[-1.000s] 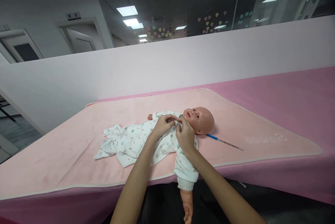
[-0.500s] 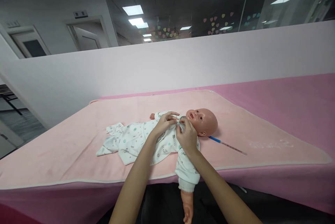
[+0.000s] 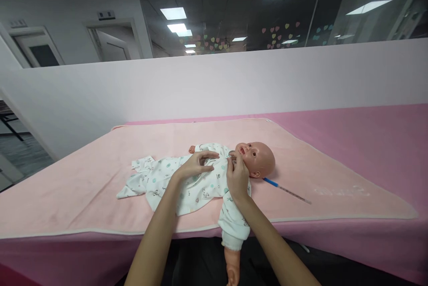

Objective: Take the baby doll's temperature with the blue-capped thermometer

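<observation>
A baby doll [image 3: 262,160] lies on its back, head to the right, in a white patterned baby outfit [image 3: 207,185]. My left hand [image 3: 195,165] rests over the doll's chest, thumb and fingers apart, with nothing between them. At the neck, my right hand [image 3: 238,179] has its fingers bent together on the outfit's collar [image 3: 231,155]; the fingertips partly hide what they pinch. One sleeved arm of the doll hangs past the table's front edge, and its bare forearm [image 3: 232,261] shows below the cuff.
Beside the doll's head lies a thin stick with a blue end [image 3: 287,191], resembling a thermometer. Under the doll spreads a peach blanket [image 3: 83,179] over a pink table cover [image 3: 374,139]. A low white wall [image 3: 200,85] runs behind the table.
My left hand has drawn away from the collar to the left, and its fingers have spread. My right hand stays at the neck. The view has shifted slightly.
</observation>
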Action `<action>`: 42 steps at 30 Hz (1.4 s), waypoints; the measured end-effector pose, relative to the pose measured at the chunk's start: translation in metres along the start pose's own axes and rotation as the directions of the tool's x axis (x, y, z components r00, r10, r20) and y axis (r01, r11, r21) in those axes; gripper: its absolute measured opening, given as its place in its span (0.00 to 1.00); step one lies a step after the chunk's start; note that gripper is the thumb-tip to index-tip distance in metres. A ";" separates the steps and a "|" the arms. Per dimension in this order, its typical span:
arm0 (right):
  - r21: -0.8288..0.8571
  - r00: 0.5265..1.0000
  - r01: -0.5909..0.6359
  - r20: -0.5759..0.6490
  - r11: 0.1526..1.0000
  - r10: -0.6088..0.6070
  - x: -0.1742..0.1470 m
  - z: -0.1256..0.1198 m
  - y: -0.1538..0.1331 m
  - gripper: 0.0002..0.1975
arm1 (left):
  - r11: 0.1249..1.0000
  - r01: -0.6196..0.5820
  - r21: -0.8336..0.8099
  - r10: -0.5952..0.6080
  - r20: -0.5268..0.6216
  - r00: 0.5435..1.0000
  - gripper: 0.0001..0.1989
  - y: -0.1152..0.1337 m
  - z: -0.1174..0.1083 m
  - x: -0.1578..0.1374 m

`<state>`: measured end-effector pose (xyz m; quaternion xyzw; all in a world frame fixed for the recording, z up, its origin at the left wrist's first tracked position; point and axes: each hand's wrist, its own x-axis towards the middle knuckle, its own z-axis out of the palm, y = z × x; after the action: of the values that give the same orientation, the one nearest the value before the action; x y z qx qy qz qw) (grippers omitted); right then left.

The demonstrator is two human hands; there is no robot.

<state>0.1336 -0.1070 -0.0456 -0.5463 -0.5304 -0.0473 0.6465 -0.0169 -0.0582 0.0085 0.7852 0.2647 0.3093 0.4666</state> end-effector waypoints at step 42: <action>0.156 0.950 0.154 0.250 0.976 -0.190 -0.007 0.005 -0.017 0.11 | 0.973 -0.080 0.217 0.137 -0.264 0.955 0.14 -0.002 0.015 -0.022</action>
<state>0.1165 -0.1136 -0.0405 -0.4545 -0.6591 0.0052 0.5991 -0.0213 -0.0814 -0.0044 0.7911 0.3141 0.4128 0.3242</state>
